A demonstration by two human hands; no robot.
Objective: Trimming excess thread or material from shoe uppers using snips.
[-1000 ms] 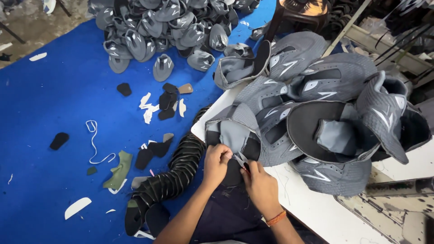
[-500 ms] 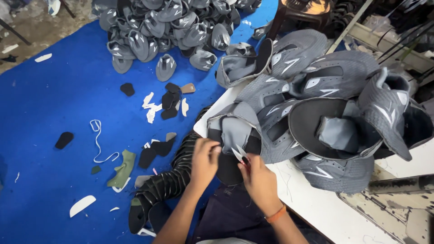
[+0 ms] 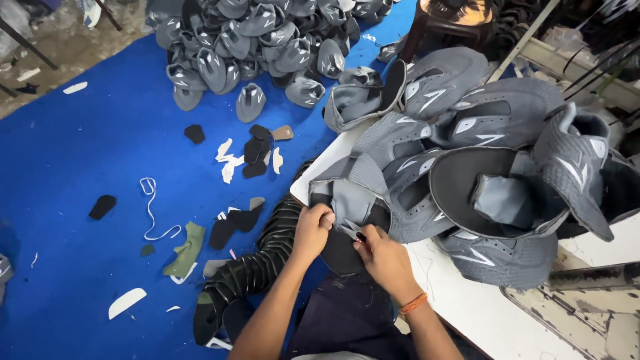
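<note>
Currently left hand [image 3: 312, 229] & right hand [image 3: 385, 257] both pinching one grey shoe upper [image 3: 350, 200], trimming; stacked uppers [image 3: 480, 133] waiting, floor pile [image 3: 253, 40] looking done.

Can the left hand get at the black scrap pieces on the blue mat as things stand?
Probably yes. The left hand is busy pinching the grey shoe upper, but the black scraps lie just beside it, with nothing between.

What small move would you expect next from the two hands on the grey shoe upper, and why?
Probably a short snip at the upper's edge. The left hand pinches the grey shoe upper at the corner of the white table, while the right hand holds a small cutting tool, seemingly scissors, against it. I cannot tell whether the blades have closed.
</note>
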